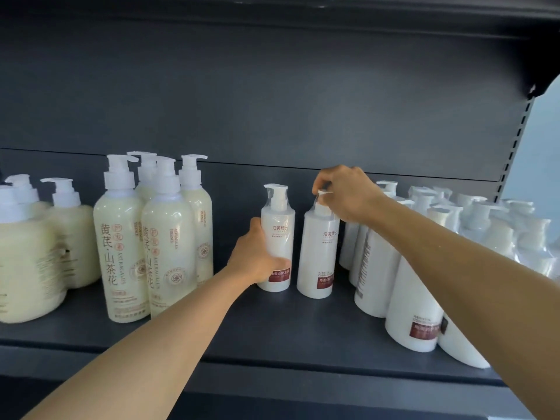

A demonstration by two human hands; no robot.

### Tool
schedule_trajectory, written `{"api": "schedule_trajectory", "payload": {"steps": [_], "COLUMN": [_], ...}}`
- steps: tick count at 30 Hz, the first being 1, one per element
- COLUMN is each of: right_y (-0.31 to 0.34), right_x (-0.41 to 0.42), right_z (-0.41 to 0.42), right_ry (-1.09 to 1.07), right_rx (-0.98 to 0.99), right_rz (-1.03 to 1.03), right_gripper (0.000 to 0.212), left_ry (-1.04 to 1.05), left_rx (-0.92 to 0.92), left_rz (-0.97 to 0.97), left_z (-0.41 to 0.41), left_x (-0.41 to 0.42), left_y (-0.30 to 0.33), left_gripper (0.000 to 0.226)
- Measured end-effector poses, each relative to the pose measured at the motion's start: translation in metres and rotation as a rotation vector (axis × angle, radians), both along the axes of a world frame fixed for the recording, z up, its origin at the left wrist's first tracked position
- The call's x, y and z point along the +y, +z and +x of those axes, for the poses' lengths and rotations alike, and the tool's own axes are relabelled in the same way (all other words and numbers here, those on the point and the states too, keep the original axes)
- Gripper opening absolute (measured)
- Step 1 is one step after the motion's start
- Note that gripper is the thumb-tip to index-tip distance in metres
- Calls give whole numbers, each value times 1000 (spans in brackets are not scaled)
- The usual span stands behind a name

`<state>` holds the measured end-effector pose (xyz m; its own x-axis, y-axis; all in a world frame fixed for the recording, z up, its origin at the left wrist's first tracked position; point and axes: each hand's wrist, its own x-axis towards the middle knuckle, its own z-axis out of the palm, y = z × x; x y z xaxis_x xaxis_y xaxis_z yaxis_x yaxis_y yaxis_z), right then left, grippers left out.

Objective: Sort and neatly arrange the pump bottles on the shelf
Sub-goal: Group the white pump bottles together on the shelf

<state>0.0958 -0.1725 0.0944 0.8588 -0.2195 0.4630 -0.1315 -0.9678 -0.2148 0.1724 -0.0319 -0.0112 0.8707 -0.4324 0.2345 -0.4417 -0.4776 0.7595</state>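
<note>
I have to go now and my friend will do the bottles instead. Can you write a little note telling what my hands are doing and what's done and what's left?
Left hand: grips the body of the left white bottle, mid shelf.
Right hand: pinches the pump top of the right white bottle beside it.
Both stand upright, a little apart, labels forward.
Done: tall cream bottles stand grouped on the left, squat cream bottles at far left.
Left: the white bottles on the right are crowded, labels facing different ways. Line them up with the two held ones on the shelf.
</note>
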Motion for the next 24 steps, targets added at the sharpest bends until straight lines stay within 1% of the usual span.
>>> {"api": "schedule_trajectory", "payload": {"steps": [8,15,18,20,21,23,24], "right_y": [-7,-10,-9,-4,0,12,20], "right_x": [-9,-14,-14,-14,-15,-19,-22], "right_z": [34,36,32,24,18,2,-7], "right_ry": [-12,30,20,8,4,-8,-24], "right_rx": [-27,-46,-5,58,81,91,90], "right_rz": [29,64,56,52,56,45,25], "right_gripper": [20,18,27,38,42,44,43], "left_ry": [4,4,9,20,31,62,83], "left_rx": [17,25,27,35,24,-47,-108], "left_rz": [-10,-15,17,28,18,-14,-21], "left_z": [31,35,33,29,26,20,15], "left_x": [-17,-20,-18,-15,-14,-12,-11], "left_y": [-1,-2,-2,-2,0,5,10], "left_gripper": [67,67,68,75,82,98,100]}}
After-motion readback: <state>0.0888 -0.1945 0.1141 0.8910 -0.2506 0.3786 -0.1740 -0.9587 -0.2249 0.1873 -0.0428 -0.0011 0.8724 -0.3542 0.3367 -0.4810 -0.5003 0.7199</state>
